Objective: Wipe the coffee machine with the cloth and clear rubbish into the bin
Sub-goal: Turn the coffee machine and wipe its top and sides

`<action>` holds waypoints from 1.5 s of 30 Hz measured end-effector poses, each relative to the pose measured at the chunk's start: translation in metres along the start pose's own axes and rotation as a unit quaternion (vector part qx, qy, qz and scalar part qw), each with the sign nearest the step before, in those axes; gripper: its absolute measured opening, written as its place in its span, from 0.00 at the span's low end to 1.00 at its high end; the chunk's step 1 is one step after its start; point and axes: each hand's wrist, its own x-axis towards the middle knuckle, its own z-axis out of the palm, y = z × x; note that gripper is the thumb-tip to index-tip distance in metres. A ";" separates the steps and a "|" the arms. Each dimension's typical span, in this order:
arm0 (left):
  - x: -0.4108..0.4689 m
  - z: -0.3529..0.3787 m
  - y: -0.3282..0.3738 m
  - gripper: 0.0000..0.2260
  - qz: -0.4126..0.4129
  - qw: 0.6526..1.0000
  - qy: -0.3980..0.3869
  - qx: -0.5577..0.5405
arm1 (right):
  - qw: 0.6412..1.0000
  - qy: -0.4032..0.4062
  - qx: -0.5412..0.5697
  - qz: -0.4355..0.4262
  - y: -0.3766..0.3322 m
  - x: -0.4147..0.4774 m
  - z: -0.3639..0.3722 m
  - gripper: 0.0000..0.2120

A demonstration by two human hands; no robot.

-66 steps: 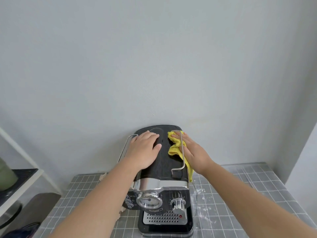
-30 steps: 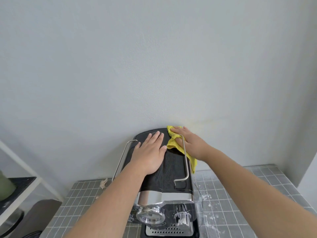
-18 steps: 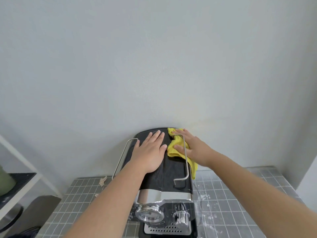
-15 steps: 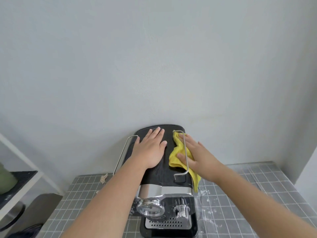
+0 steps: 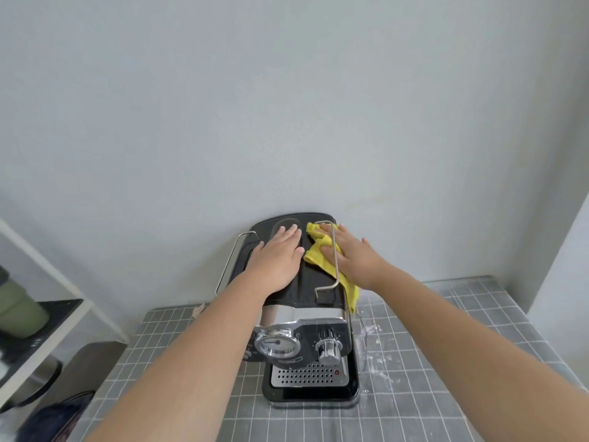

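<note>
A black and chrome coffee machine [image 5: 306,346] stands on a grey checked tabletop against the wall. My left hand [image 5: 277,263] lies flat on the left half of its black top, fingers together. My right hand [image 5: 353,256] presses a yellow cloth [image 5: 318,256] flat onto the right half of the top, under the chrome side rail [image 5: 334,260]. A tail of the cloth hangs over the machine's right edge. White crumbs and smears [image 5: 379,355] lie on the tabletop right of the machine. No bin is in view.
The grey checked tabletop [image 5: 446,378] stretches right to a wall corner. A small beige scrap [image 5: 199,309] lies at the table's back left edge. At the left a white shelf [image 5: 47,330] holds a green container [image 5: 19,311], with dark objects on the floor below.
My right hand has slid the cloth back and forth along the right side of the machine's top and now sits nearer the back. My left hand has stayed flat on the top.
</note>
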 end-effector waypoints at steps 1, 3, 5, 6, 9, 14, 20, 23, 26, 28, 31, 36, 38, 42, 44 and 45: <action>-0.001 0.001 0.000 0.22 -0.004 1.000 0.004 -0.005 | 1.000 0.002 0.009 -0.003 -0.001 -0.007 0.002 0.23; -0.002 0.003 0.000 0.21 -0.007 1.000 0.021 -0.006 | 0.999 0.017 0.033 -0.034 -0.004 -0.034 0.010 0.22; -0.002 0.003 0.000 0.21 -0.005 1.000 0.027 -0.010 | 0.994 0.040 0.071 -0.076 -0.007 -0.070 0.019 0.21; -0.001 0.002 0.000 0.21 -0.004 1.000 0.025 -0.010 | 0.991 0.045 0.097 -0.086 -0.008 -0.086 0.024 0.20; 0.001 -0.004 -0.001 0.22 -0.004 0.999 0.041 -0.009 | 0.968 0.072 0.235 -0.050 -0.012 -0.118 0.027 0.17; 0.009 -0.024 0.022 0.23 0.009 0.998 0.063 -0.025 | 0.843 0.226 0.476 0.109 -0.024 -0.122 0.016 0.17; 0.011 -0.003 0.049 0.27 -0.003 0.999 -0.040 -0.029 | 0.907 0.159 0.390 -0.011 -0.050 -0.122 0.069 0.24; 0.012 0.010 0.051 0.26 -0.003 1.000 -0.024 -0.009 | 0.889 0.126 0.436 0.060 -0.029 -0.101 0.071 0.26; 0.016 0.006 0.047 0.23 0.003 0.999 0.002 -0.037 | 0.884 0.081 0.447 0.110 -0.011 -0.063 0.055 0.28; 0.021 0.000 0.045 0.21 0.012 0.999 0.025 -0.039 | 0.891 0.107 0.435 0.070 -0.014 -0.058 0.052 0.27; 0.037 -0.005 0.046 0.21 0.011 0.999 0.032 -0.016 | 0.892 0.141 0.429 0.025 -0.028 -0.092 0.062 0.25; 0.060 0.006 0.058 0.21 0.018 0.997 0.007 -0.071 | 0.884 0.192 0.426 -0.020 -0.022 -0.130 0.099 0.25; 0.061 0.010 0.057 0.19 0.021 0.995 0.021 -0.091 | 0.881 0.154 0.448 0.007 -0.011 -0.096 0.088 0.23; 0.065 0.009 0.055 0.15 0.014 0.997 0.032 -0.065 | 0.891 0.141 0.431 0.037 -0.002 -0.038 0.053 0.27; 0.074 0.006 0.054 0.15 0.021 0.999 0.027 -0.027 | 0.889 0.148 0.433 0.030 -0.006 -0.045 0.063 0.27; 0.077 0.004 0.054 0.15 0.026 0.999 0.025 -0.021 | 0.894 0.148 0.423 0.015 -0.008 -0.052 0.077 0.28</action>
